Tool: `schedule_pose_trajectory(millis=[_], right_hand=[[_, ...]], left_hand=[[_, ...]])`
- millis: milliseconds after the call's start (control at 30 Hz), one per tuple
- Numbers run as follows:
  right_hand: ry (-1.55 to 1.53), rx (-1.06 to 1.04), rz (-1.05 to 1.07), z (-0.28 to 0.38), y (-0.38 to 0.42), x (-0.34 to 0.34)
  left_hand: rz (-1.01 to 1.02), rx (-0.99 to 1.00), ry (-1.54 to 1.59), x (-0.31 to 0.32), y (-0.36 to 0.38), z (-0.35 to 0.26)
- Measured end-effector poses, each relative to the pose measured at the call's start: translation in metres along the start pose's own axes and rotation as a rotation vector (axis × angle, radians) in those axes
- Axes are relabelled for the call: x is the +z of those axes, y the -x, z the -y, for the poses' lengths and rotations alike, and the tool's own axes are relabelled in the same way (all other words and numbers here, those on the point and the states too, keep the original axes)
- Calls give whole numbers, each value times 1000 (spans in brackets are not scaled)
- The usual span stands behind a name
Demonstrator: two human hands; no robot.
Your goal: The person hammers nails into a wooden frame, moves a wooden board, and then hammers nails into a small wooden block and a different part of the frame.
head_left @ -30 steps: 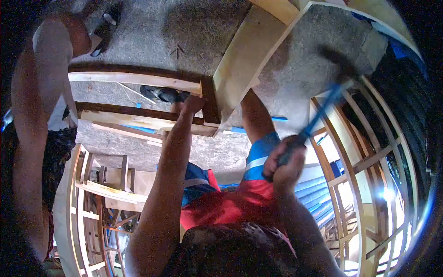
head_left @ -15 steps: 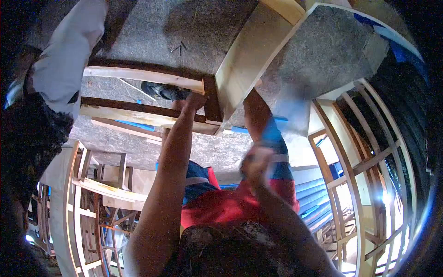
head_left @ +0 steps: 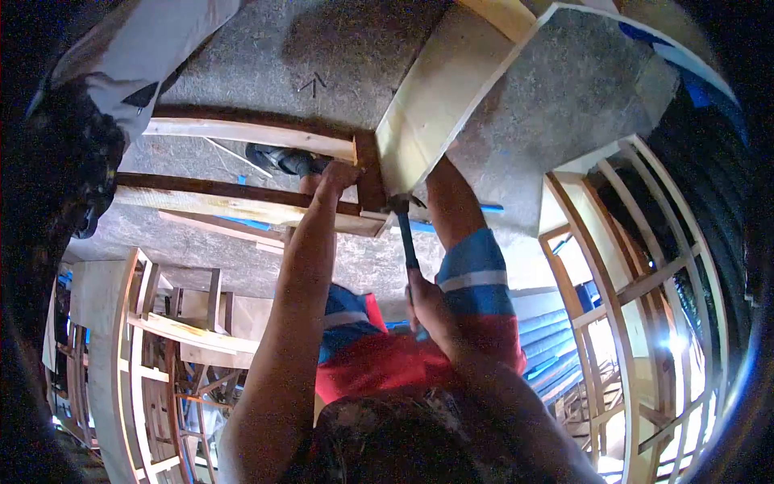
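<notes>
My right hand (head_left: 431, 308) is closed around the handle of a claw hammer (head_left: 408, 238). The hammer's head meets the lower edge of a pale plywood panel (head_left: 435, 93), right by the corner of a wooden frame (head_left: 370, 171). At the frame's short end piece, my left hand (head_left: 343, 174) is closed on the wood, its fingers partly hidden. Two long rails of the frame run off to the left. The panel stands against the outer side of that end piece.
A person's light trouser leg (head_left: 133, 56) is close at the upper left. A sandalled foot (head_left: 278, 158) shows between the rails. Slatted wooden frames stand at right (head_left: 617, 298) and left (head_left: 133, 363). Nails (head_left: 313, 84) lie on the grey floor (head_left: 355, 48).
The hammer, blurred and raised before, has come down to the panel's edge by the frame corner. My left hand stays put. The other person's leg has shifted at the upper left.
</notes>
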State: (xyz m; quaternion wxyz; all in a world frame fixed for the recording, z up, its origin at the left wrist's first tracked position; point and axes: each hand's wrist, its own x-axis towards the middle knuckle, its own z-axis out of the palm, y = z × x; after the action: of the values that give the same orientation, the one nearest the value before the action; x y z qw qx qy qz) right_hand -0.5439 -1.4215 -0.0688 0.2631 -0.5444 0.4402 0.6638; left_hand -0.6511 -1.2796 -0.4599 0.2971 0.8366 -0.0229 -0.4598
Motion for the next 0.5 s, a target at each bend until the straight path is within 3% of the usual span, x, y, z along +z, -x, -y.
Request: schedule_pose_trajectory(millis=[133, 200, 233, 267, 333, 367, 467, 500], right_hand=[[-183, -38, -27, 32, 30, -5], [256, -731, -595, 35, 23, 0], [-112, -480, -343, 32, 18, -3], [-116, -473, -345, 14, 7, -1], [233, -105, 13, 0, -12, 2], [162, 7, -9, 6, -4, 0], [-86, -64, -118, 62, 43, -23], [-153, -248, -151, 71, 57, -38]], left_hand=[[35, -15, 0, 14, -8, 10], [41, -12, -1, 22, -7, 16], [45, -12, -3, 23, -12, 17], [54, -7, -5, 25, -8, 17], [44, -2, -9, 18, -7, 14], [42, 2, -10, 14, -12, 13], [46, 12, -11, 19, -13, 14], [45, 23, -10, 21, -7, 11]])
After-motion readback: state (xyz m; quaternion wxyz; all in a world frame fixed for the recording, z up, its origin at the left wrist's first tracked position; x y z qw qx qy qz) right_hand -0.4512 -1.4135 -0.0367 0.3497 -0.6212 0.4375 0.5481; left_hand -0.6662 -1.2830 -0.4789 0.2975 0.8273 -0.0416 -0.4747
